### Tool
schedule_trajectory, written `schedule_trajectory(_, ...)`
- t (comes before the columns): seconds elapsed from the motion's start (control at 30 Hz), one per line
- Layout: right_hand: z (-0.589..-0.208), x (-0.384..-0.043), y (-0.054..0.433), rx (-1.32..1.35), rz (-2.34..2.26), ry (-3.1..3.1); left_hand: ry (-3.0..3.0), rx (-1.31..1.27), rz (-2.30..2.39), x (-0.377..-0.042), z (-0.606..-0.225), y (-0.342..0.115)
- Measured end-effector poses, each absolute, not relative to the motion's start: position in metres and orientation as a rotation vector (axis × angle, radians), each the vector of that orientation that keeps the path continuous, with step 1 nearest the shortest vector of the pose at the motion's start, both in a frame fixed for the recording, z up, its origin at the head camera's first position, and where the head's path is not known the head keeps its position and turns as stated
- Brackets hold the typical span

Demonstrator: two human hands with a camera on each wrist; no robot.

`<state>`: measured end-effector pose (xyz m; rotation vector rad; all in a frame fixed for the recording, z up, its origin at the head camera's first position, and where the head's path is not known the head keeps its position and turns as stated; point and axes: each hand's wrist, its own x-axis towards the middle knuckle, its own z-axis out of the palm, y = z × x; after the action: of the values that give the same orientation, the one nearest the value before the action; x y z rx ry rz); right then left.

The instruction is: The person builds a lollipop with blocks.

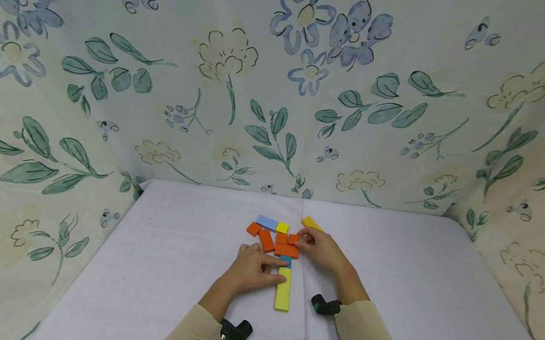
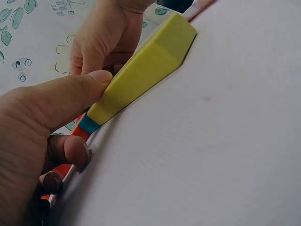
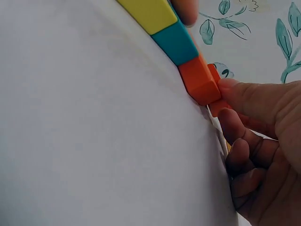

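1. On the counter [image 1: 158, 266], a column of blocks runs away from the person: a yellow strip [image 1: 282, 297] nearest, then a blue block [image 1: 286, 258], then a long orange block [image 1: 286, 250] set crosswise.
2. Beyond that crosspiece, two orange pieces sit side by side: the left square [image 1: 281, 238] and the right square [image 1: 293, 239].
3. The right hand [image 1: 322, 249] pinches the right square between thumb and forefinger.
4. The left hand [image 1: 252, 270] grasps nothing; its thumb touches the yellow strip and its extended forefinger the blue block.
5. The column and crosspiece look done; the right square seems to be the piece being lined up.
6. Probably left to place: a slanted orange block [image 1: 266, 241], an orange cube [image 1: 253, 228], a pale blue bar [image 1: 266, 222], a small yellow block [image 1: 282, 227] and a far yellow block [image 1: 312, 223].
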<state>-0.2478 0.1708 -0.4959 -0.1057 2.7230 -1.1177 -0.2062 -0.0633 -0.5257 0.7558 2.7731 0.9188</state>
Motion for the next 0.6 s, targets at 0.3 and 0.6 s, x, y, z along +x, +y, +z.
schedule_trajectory(0.3, -0.5003, -0.2488, 0.1682, -0.105, -1.090, 2.735, 2.779, 0.759, 0.920, -0.2048, -0.5230, -0.0632)
schedule_trajectory(0.6, -0.4997, -0.2468, 0.1659, -0.056, -1.090, 2.733, 2.788, 0.760, 0.924, -0.2046, -0.5234, -0.0625)
